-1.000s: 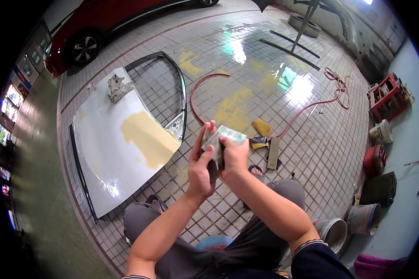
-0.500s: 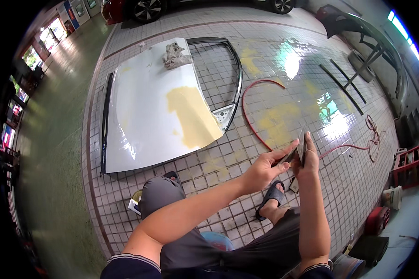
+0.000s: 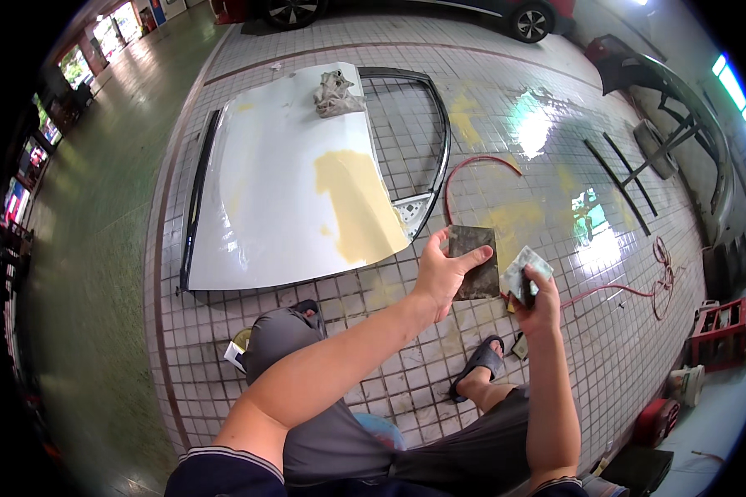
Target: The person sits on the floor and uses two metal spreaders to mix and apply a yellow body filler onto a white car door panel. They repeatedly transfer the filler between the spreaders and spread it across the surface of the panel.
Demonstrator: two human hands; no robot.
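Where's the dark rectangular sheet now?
In the head view, the dark sheet is just right of centre, held in the left hand, between the white car door and the pale piece in the right hand.

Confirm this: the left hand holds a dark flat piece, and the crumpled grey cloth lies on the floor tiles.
Wrong about the cloth: the head view shows it on the white car door. The left hand does hold the dark piece.
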